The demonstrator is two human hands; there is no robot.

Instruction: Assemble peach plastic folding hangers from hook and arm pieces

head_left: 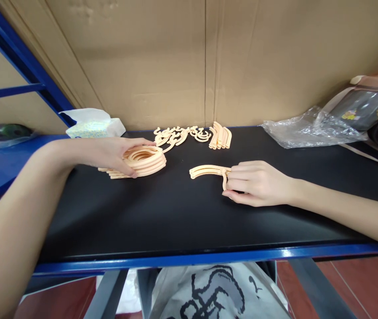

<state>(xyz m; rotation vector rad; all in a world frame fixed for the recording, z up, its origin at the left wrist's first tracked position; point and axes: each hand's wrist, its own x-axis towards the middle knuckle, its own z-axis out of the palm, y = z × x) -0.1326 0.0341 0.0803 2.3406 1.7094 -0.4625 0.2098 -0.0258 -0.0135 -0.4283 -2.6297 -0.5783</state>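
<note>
At the left of the table, my left hand (107, 153) is closed around the side of a stack of cream plastic hangers (150, 165), thumb at the near side and fingers over the top. Right of centre, my right hand (258, 182) grips one cream plastic hanger (205, 169) low over the black table (162, 217). Its curved arm points left and a hook-like part bends toward me; my fingers cover the rest. Behind these lie a loose pile of small cream hooks (178, 135) and a row of curved cream hanger arms (220, 136).
A tissue pack (92, 126) stands at the back left. Clear plastic wrapping (295, 130) and a bag with a strap (358, 104) are at the back right. Cardboard (162, 62) walls the back, and a blue rail (189, 261) edges the front.
</note>
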